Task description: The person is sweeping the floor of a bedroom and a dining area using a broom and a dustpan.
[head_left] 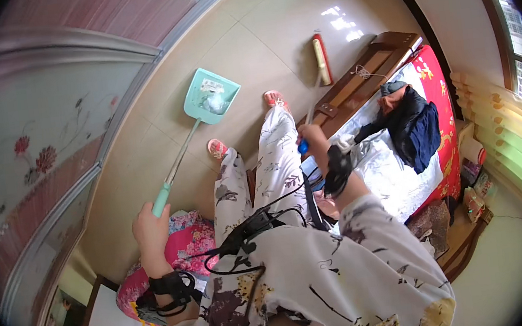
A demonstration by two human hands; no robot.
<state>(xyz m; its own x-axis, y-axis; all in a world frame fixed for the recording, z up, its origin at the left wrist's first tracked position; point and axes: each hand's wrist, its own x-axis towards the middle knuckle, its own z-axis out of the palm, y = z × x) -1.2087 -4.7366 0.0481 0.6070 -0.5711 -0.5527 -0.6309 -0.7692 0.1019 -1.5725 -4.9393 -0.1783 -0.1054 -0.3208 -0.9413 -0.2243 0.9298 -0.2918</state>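
My left hand [151,235] is wrapped round the mint-green grip of a long-handled dustpan [191,100]. The pan rests on the tiled floor ahead of my feet, with crumpled whitish litter [214,102] inside it. My right hand [314,143] is closed on the handle of a broom, whose blue end shows below the fist. The broom's red and cream head [322,59] lies on the floor along the wooden bed frame, to the right of the dustpan and apart from it. Dark straps with cables circle both my wrists.
To the right stands a bed with a wooden frame [356,91], a red cover [437,98] and dark clothes [412,126] heaped on it. Sliding wardrobe doors [69,114] run along the left. A pink floral bundle [186,239] sits beside my left leg. Curtains [495,123] hang by the window.
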